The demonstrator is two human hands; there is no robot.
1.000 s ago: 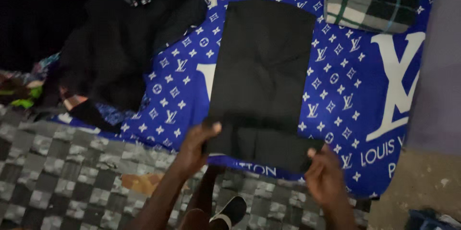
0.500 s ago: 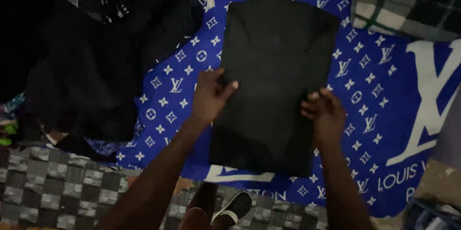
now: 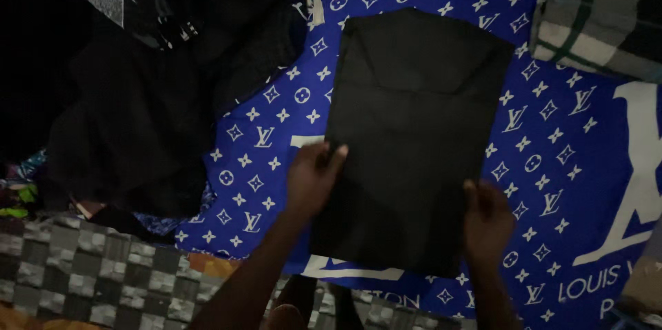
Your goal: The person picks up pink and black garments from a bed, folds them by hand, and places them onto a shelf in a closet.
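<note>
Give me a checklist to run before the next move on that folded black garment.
1. Left hand on the black garment: ok, fingers at its left edge.
2. Right hand on it: ok, at the lower right edge.
3. Garment flat on the blue patterned blanket: ok.
4. Edges square: cannot tell, too dark.
5. Apart from the dark clothes pile: ok.
6. Apart from the plaid cloth: ok.

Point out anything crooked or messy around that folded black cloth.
The folded black cloth lies slightly tilted on the blue patterned blanket, both hands on its edges. Dark clothes lie heaped, unfolded, at left.
</note>
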